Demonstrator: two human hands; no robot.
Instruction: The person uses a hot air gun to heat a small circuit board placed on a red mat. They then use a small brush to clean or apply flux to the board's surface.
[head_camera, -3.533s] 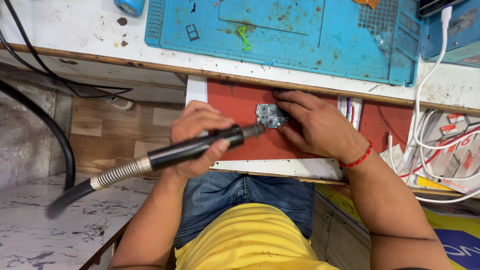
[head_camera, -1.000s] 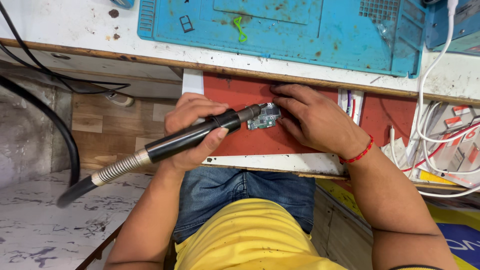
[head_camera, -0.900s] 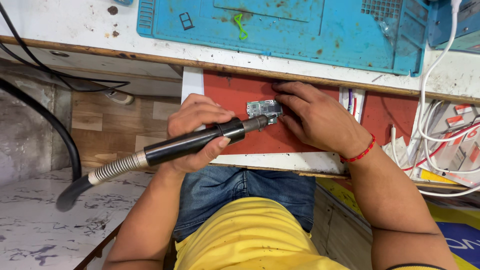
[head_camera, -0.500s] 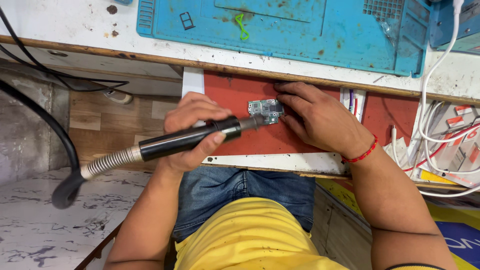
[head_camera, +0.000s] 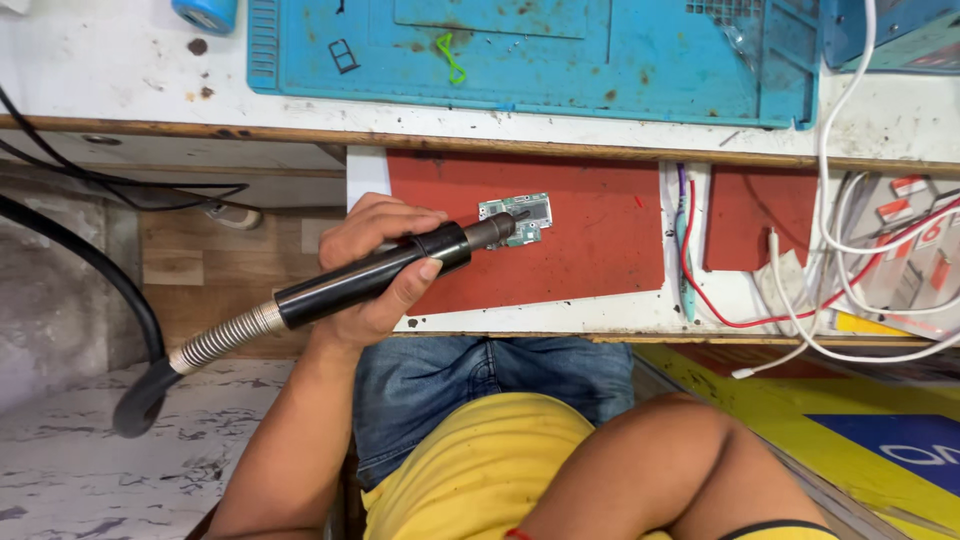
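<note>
While the left hand (head_camera: 380, 265) grips a black rotary tool handpiece (head_camera: 390, 272), its fingers (head_camera: 395, 222) curl tightly round the barrel, thumb pressed along the underside. The tool tip touches a small green circuit board (head_camera: 516, 213). The board lies on a red mat (head_camera: 570, 240), toward that mat's rear left corner, on a pull-out shelf below the worktop (head_camera: 120, 70) front edge. A blue mat (head_camera: 560, 55) covers the worktop's rear. The right forearm (head_camera: 660, 460) shows; its hand lies outside the picture.
</note>
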